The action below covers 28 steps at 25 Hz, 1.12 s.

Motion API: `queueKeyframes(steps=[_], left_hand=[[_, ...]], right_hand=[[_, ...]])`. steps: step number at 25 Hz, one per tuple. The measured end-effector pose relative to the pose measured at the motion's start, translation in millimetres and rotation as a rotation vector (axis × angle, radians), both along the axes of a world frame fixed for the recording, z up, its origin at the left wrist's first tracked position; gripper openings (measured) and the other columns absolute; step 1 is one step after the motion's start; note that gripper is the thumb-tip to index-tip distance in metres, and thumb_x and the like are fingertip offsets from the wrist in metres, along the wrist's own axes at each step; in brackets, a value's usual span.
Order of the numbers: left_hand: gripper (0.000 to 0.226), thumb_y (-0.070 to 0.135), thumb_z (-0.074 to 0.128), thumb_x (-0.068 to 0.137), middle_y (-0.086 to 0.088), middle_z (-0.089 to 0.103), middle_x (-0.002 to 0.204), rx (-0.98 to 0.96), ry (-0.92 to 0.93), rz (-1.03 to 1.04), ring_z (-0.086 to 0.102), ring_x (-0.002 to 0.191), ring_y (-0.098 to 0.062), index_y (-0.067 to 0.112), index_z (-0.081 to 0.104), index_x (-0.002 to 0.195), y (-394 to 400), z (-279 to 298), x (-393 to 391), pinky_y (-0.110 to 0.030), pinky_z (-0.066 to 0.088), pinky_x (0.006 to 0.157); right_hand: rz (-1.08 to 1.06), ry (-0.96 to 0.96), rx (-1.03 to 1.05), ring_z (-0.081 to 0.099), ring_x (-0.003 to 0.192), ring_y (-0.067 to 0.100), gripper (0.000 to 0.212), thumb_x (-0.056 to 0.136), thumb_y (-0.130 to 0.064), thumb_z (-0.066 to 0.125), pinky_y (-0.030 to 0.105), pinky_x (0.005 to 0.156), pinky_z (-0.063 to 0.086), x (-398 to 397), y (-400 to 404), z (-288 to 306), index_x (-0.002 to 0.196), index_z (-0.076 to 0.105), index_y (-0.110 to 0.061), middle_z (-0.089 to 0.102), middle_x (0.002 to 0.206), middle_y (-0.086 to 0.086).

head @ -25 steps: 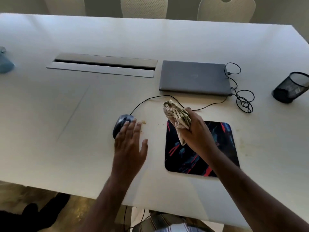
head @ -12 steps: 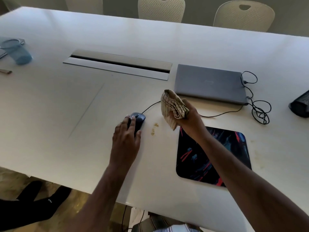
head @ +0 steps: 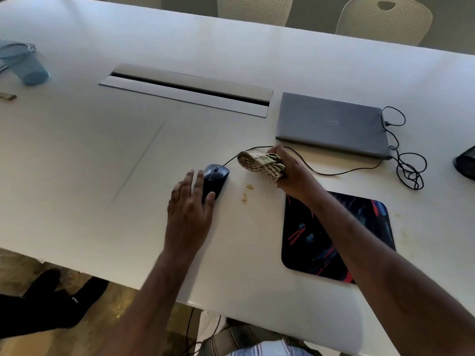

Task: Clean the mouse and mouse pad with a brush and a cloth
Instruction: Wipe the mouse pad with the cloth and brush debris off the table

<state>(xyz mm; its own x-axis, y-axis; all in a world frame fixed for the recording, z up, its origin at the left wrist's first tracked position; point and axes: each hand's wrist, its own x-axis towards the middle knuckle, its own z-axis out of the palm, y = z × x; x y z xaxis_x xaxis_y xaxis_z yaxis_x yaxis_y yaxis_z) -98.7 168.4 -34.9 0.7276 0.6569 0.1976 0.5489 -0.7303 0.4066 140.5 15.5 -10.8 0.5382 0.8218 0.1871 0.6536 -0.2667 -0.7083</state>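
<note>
A dark corded mouse point(head: 216, 177) lies on the white table point(head: 77, 155), left of the mouse pad. My left hand point(head: 189, 209) is at its rear, thumb on its right side and index finger along its left, the other fingers stretched out flat. My right hand point(head: 295, 177) is shut on a bunched beige checked cloth point(head: 261, 163), held just above the table between the mouse and the laptop. The black mouse pad point(head: 305, 247) with red and blue streaks lies to the right, partly hidden under my right forearm. Crumbs point(head: 248, 187) dot the table between mouse and pad.
A shut grey laptop point(head: 331, 122) sits behind the pad with a tangled black cable point(head: 408, 170) at its right. A black mesh cup point(head: 466, 163) is at the far right, a blue cup point(head: 24, 64) at the far left. A cable slot point(head: 185, 89) crosses the table's middle.
My left hand reached forward and settled on the mouse. My right hand lifted the cloth off the pad and carried it forward and left, towards the mouse cable.
</note>
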Motion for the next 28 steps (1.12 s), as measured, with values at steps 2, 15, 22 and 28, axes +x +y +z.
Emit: queueKeyframes(steps=[2,15,22,28], left_hand=[[0.06,0.039,0.034,0.106,-0.013,0.032,0.165,0.014,0.013,0.002,0.03,0.151,-0.03,0.011,0.034,0.158,6,-5,-11,-0.043,0.023,0.124],[0.061,0.03,0.023,0.104,-0.017,0.022,0.167,0.117,0.213,-0.011,0.017,0.157,-0.032,0.002,0.028,0.158,12,-20,-45,-0.046,0.014,0.128],[0.062,0.031,0.027,0.101,-0.013,0.028,0.166,0.078,0.162,0.031,0.023,0.155,-0.031,0.005,0.035,0.157,8,-15,-40,-0.044,0.016,0.127],[0.062,0.032,0.031,0.099,-0.012,0.032,0.165,0.049,0.164,0.043,0.027,0.154,-0.03,0.006,0.039,0.155,11,-12,-40,-0.044,0.019,0.126]], right_hand=[[-0.005,0.011,0.004,0.056,0.069,-0.004,0.033,0.088,0.005,0.062,0.012,0.059,0.041,-3,1,-3,0.115,0.054,-0.014,0.062,0.084,-0.015],[0.264,0.127,-0.066,0.069,0.086,0.003,0.041,0.093,0.001,0.068,0.017,0.063,0.051,-62,-10,-5,0.117,0.051,-0.028,0.068,0.095,-0.011],[0.01,0.034,0.026,0.061,0.073,-0.008,0.033,0.096,-0.007,0.068,0.015,0.06,0.044,-18,-37,14,0.121,0.053,-0.021,0.067,0.092,-0.009],[0.066,-0.014,-0.055,0.061,0.078,0.022,0.035,0.092,0.003,0.06,0.031,0.063,0.041,-18,-36,5,0.121,0.051,-0.015,0.067,0.094,0.002]])
